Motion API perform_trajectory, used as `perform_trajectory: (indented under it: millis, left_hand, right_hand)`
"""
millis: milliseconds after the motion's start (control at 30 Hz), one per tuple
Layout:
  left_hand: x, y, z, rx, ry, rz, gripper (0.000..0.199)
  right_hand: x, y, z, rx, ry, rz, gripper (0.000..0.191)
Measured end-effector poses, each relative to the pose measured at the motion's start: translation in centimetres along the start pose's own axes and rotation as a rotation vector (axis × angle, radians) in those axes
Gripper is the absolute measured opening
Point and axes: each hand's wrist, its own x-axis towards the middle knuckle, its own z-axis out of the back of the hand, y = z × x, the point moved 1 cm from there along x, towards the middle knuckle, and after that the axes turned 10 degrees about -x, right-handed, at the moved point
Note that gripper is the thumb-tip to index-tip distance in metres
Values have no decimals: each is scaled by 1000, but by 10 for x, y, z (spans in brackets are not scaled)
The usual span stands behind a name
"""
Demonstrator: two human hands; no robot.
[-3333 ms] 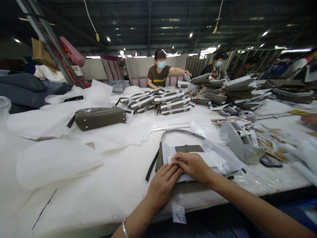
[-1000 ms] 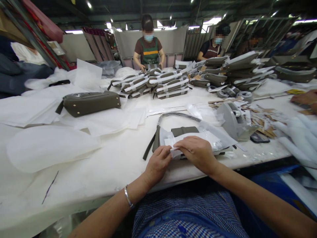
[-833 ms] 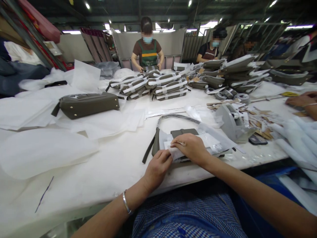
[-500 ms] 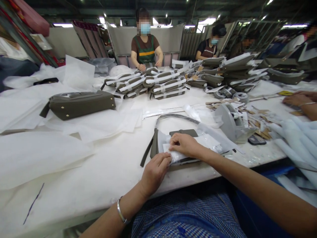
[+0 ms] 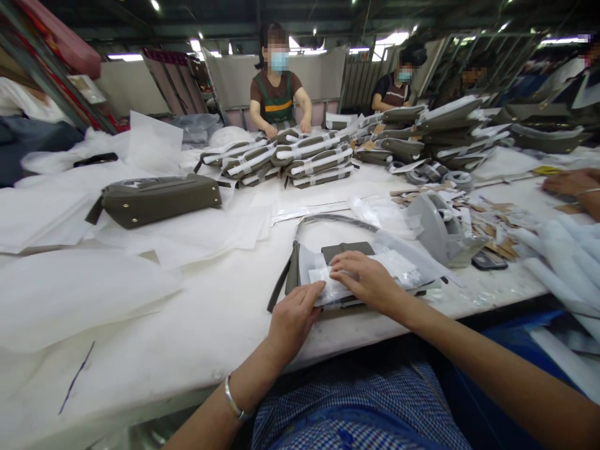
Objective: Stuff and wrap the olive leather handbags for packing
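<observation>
An olive-green handbag (image 5: pixel 293 270) lies on the table in front of me, its wrapped handle (image 5: pixel 337 219) arching away and a dark strap hanging at its left. White packing sheet and clear film (image 5: pixel 398 265) cover most of its upper side. My left hand (image 5: pixel 294 314) grips the bag's near edge, fingers together on top and thumb lower down. My right hand (image 5: pixel 368 281) rests on the film over the middle of the bag, its fingers stretched out and holding nothing.
Another olive bag (image 5: pixel 162 201) lies on white sheets (image 5: pixel 84 294) at left. Wrapped bags (image 5: pixel 314 153) are piled at the back, before a co-worker in a mask. A grey tape dispenser (image 5: pixel 438 228), a phone (image 5: pixel 489 259) and paper scraps lie to the right, near another person's hands (image 5: pixel 572 183).
My right hand has gone from a pinch above the film to flattened fingers, slightly to the right. My left hand stays at the bag's near edge. The view has shifted slightly.
</observation>
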Motion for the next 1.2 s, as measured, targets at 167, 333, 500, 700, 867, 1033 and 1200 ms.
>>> perform_trajectory:
  millis: [167, 333, 500, 700, 867, 1033, 1200]
  left_hand:
    - [-3, 2, -2, -10, -17, -2, 49]
    - [-3, 0, -2, 7, -44, -26, 40]
    - [-3, 0, -1, 17, -48, -42, 37]
    - [-5, 6, -3, 88, -59, -96, 32]
    - [-3, 11, -3, 150, -89, -193, 31]
    - [-6, 17, -5, 232, -105, -261, 31]
    - [-9, 24, -9, 265, -106, -313, 39]
  right_hand:
    - [-41, 7, 1, -49, -138, 116, 6]
    - [-53, 8, -5, -56, -215, 160, 8]
    - [-60, 1, -6, -99, -190, 312, 26]
    - [-61, 13, -7, -103, -151, 65, 23]
    - [-58, 11, -6, -141, -58, 60, 30]
    - [-77, -6, -7, -302, 16, 330, 32]
    - [-96, -25, 34, -308, -45, 436, 29]
